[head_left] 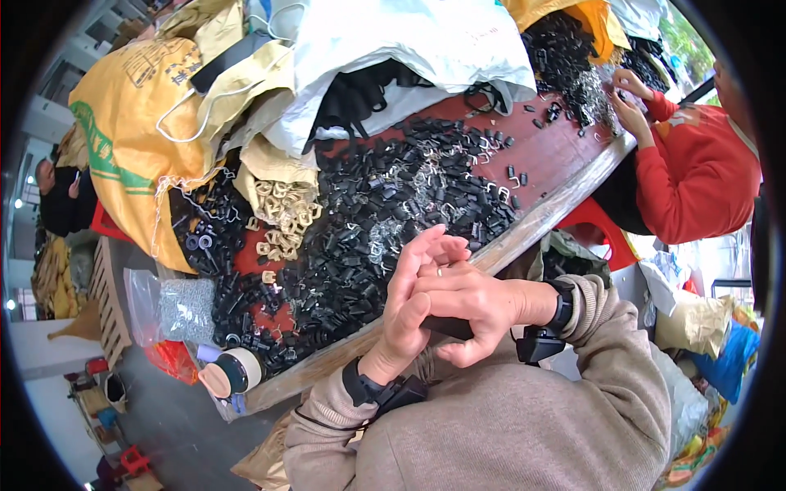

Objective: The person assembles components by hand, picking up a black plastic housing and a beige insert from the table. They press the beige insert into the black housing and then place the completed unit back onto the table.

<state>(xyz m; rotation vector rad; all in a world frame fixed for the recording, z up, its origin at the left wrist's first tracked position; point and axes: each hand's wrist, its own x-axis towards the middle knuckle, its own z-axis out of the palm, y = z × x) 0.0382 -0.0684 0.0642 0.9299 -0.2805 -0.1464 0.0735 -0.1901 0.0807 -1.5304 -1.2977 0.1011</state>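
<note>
My left hand [399, 315] is raised over the table's near edge, fingers stretched upward. My right hand [485, 304] meets it from the right, its fingers lying across the left palm and its thumb apart below. A dark patch shows between the right thumb and fingers; I cannot make out whether it is a thing or a gap. No held part is visible in either hand. Beyond my fingers spreads a large pile of small black parts [344, 266] mixed with bent metal wire pieces, on a red tabletop [536, 155] with a wooden edge [557, 196].
Cream-coloured clips [282, 217] spill from a paper bag at left. A bag of grey beads [187, 309] and a lidded cup [233, 372] stand near the left corner. White sack [409, 49] and yellow sack [135, 123] line the far side. A person in red [696, 180] works at right.
</note>
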